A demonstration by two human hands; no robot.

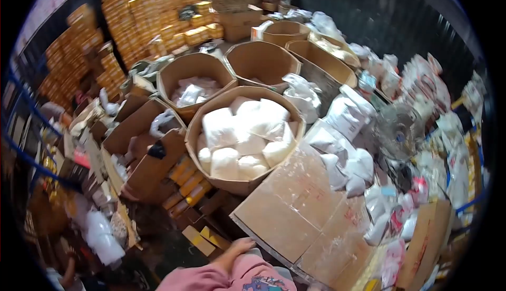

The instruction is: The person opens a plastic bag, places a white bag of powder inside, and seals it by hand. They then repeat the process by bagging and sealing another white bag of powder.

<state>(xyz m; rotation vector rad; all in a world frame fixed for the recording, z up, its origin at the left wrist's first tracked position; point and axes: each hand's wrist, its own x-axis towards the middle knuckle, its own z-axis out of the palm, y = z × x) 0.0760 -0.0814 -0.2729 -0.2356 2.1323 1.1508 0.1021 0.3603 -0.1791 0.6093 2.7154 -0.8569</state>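
My left hand (240, 248) is low in the view, at the end of a pink sleeve, close to the near corner of a cardboard-covered surface (300, 201). It rests against a small greyish thing in front of my body; its fingers are too small and blurred to read. My right hand does not show. Ahead stands a large round cardboard bin (205, 172) full of white bags (224, 127). White sacks (350, 112) lie to the right of it, beside the flat cardboard.
More cardboard bins (263, 59) stand behind, with stacked orange boxes (129, 17) at the back left. A fan (399, 133) and plastic bags are on the right. Another person's hand (69, 264) shows at the lower left, near white bundles (103, 235).
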